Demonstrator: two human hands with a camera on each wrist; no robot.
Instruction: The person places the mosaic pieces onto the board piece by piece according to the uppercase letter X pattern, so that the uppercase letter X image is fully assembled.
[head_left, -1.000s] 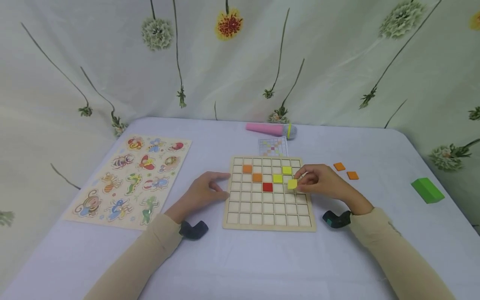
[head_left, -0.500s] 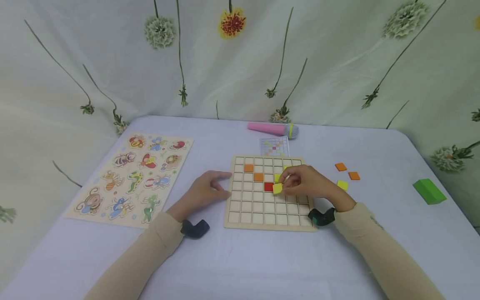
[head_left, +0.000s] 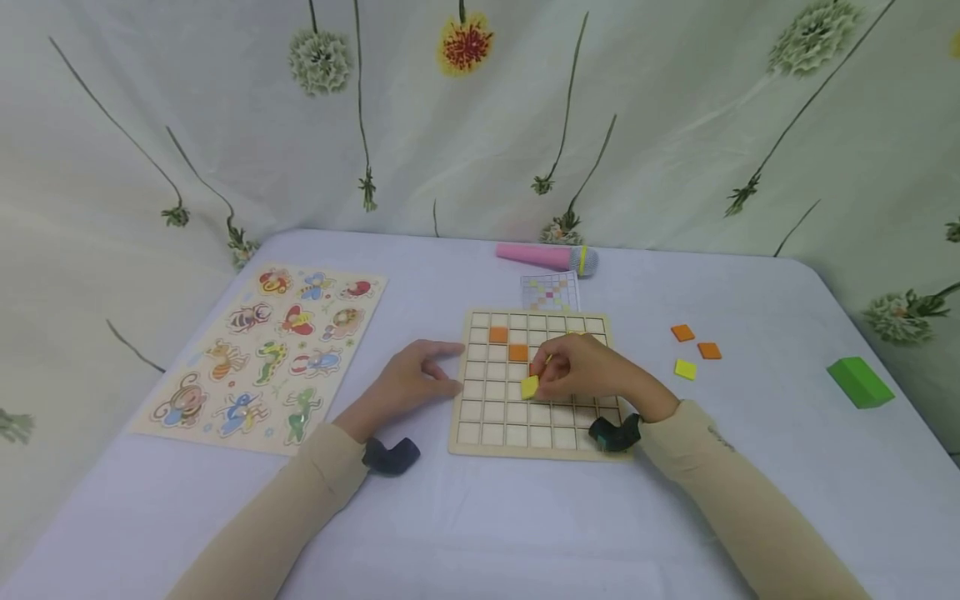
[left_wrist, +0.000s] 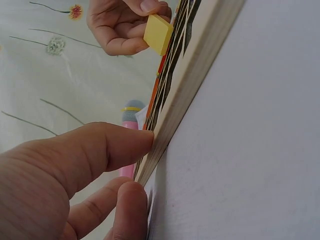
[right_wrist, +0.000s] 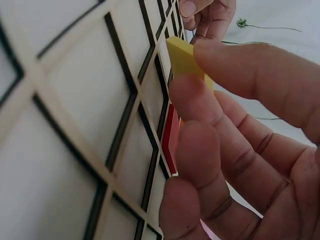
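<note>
Right grip (head_left: pixel 581 375) pinches a yellow tile (head_left: pixel 529 387) between thumb and fingertips, tilted just above the grid board (head_left: pixel 495 433), at 7 o'clock of the red tile (right_wrist: pixel 169 136). Left grip (head_left: pixel 412 382), fingers relaxed, touches the board's 9 o'clock edge on the desk (head_left: pixel 480 517)

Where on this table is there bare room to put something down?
Bare cloth lies in front of the grid board, between the two sleeves, and between the loose tiles and the green block. It is crowded where the right hand holds a yellow tile over the board.
</note>
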